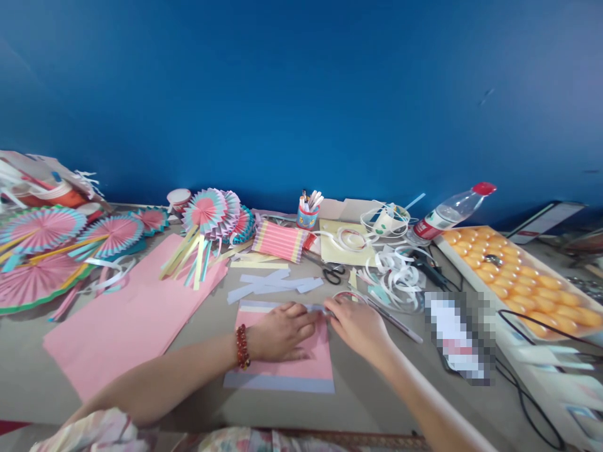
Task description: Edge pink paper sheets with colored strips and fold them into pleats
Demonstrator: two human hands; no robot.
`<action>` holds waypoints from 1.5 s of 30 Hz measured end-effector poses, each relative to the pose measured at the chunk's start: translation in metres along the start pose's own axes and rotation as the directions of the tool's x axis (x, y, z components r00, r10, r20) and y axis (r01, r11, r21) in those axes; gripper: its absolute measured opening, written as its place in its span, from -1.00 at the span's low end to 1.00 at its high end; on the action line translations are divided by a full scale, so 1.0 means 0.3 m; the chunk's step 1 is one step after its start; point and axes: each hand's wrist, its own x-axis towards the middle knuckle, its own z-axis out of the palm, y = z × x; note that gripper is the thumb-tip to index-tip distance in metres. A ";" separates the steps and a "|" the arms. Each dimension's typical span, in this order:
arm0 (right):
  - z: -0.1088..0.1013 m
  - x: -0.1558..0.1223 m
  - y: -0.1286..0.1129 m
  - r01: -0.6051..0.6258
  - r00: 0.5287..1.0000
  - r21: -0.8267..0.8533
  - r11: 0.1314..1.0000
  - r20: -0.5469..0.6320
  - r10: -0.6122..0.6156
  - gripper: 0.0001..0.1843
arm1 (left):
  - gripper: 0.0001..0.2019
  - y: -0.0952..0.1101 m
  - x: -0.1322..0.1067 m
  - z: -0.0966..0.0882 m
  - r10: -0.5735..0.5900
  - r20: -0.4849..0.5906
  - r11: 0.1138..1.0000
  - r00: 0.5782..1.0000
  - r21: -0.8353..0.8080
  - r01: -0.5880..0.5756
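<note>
My left hand (281, 331) lies flat on a pink paper sheet (292, 367) with pale blue strips along its near and far edges; its fingers are stretched out, pressing the sheet down. A red bead bracelet (242, 346) circles that wrist. My right hand (358, 325) rests at the sheet's far right corner, fingertips pinched together on the pale strip at the top edge. A roll of tape (351, 296) lies just beyond the right hand.
Large pink sheets (127, 320) lie to the left, with folded paper fans (42, 229) and streamered fans (207, 213) behind. Loose pale strips (273, 284), scissors (332, 270), curled white tape backing (396, 273), a pen cup (307, 216), a plastic bottle (450, 213) and an orange tray (522, 276) crowd the right.
</note>
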 end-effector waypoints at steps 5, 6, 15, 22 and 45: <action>-0.009 0.001 -0.019 -0.011 1.000 -0.034 0.999 0.017 0.011 -0.84 | -0.43 -0.011 0.015 0.005 0.035 0.009 0.999 0.999 0.032 -0.035; -0.012 0.000 -0.022 -0.013 1.000 -0.031 0.999 0.023 0.013 -0.83 | -0.43 -0.012 0.017 0.006 0.038 0.006 0.999 0.999 0.031 -0.039; 0.007 -0.008 -0.028 -0.041 0.999 0.015 0.999 0.014 0.041 -0.81 | -0.41 -0.014 0.033 0.006 0.033 -0.015 0.999 0.999 -0.017 -0.033; 0.067 -0.029 -0.019 -0.039 0.997 0.016 0.999 -0.073 0.040 -0.76 | -0.36 -0.007 0.036 -0.005 0.026 -0.001 1.000 1.000 -0.011 -0.026; 0.201 -0.183 0.080 0.084 0.807 0.320 0.944 -0.578 0.125 -0.71 | -0.42 -0.008 0.002 -0.021 -0.003 -0.005 0.995 1.000 -0.099 0.003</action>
